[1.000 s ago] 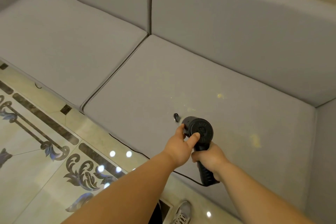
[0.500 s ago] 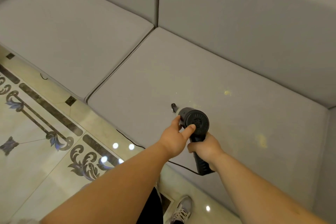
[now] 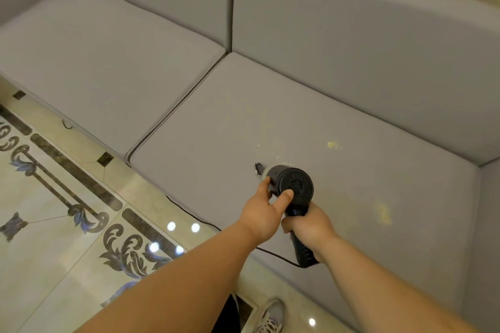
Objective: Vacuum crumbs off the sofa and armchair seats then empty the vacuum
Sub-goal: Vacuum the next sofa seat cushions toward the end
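— Two cushions on the grey sofa (image 3: 297, 121)?
— Yes, the vacuum (image 3: 293, 189) over the right one (crumbs (image 3: 334, 145) just beyond).
— Hands?
— Right hand (image 3: 308, 227) grasps its handle; left hand (image 3: 263, 211) clasps its round body.

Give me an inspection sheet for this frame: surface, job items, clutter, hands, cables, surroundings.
Surface: grey fabric sofa seat cushion, yellow crumb patches scattered on it.
Job's things: black handheld vacuum, nozzle at the cushion among crumbs.
Clutter: nothing seen.
Hands: right hand grips the vacuum handle; left hand holds the vacuum body, thumb on its round rear cap.
Cables: thin black cord runs from the handle along the sofa front.
Surroundings: patterned glossy tile floor; grey sneaker below.
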